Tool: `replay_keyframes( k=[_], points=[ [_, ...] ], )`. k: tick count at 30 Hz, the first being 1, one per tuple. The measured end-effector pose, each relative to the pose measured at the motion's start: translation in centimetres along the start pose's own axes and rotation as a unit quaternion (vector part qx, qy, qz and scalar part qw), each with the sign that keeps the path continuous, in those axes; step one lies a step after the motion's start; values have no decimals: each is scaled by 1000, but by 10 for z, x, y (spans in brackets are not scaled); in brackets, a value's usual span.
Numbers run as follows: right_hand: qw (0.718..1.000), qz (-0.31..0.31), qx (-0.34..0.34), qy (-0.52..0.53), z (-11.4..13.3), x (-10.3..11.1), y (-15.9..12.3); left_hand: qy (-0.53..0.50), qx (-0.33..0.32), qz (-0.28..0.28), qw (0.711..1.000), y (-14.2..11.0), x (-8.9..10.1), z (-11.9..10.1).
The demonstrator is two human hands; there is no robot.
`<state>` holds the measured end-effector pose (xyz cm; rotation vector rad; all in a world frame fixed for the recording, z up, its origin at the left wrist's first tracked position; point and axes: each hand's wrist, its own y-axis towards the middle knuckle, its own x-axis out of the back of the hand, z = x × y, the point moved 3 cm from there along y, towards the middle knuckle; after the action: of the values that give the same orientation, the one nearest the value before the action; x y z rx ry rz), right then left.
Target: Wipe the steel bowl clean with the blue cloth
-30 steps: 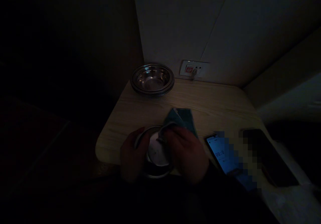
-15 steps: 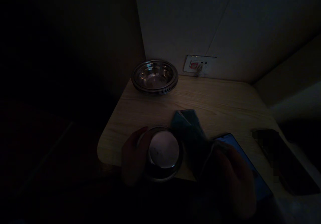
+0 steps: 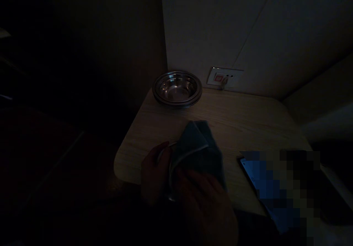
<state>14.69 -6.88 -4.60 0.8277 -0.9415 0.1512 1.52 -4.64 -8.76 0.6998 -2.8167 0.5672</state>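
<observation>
In the dim head view, my left hand (image 3: 154, 174) grips the near-left rim of a metal bowl (image 3: 171, 197), which is upside down at the table's front edge. A dark teal cloth (image 3: 202, 154) covers most of the bowl, so only slivers of its rim show. My right hand (image 3: 202, 202) presses the cloth onto the bowl's base, fingers close together over the fabric. Darkness hides some of the fingertips.
Stacked metal bowls (image 3: 177, 91) stand at the back left of the wooden table (image 3: 234, 117). Behind them, a socket plate (image 3: 224, 77) is on the wall. A phone (image 3: 257, 181) lies at the right, partly pixelated, near a dark blurred object.
My right hand has moved left from over the phone, bringing the cloth onto the bowl's exposed base. My left hand keeps its hold. The view has shifted slightly.
</observation>
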Motion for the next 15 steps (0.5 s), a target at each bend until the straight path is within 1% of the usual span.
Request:
replay_keyframes(
  k=[2,5,8,11,13,15],
  points=[
    [1000,-6,2,7,4,1,-2,-10,-3,14,1000,-1,0,-1],
    [1000,21,9,0,7,0,0,-5,-21,17,1000,-1,1,-3],
    [1000,12,3,7,8,1,4,1,-20,19,1000,1,1,-2],
    [999,11,30,16,9,1,5,-10,-39,42,998,2,-1,-1],
    [999,14,43,10,10,1,1,-6,-48,42,998,2,-1,-1],
    [1000,6,16,-3,8,4,-5,5,-36,41,998,2,-1,-1]
  ],
)
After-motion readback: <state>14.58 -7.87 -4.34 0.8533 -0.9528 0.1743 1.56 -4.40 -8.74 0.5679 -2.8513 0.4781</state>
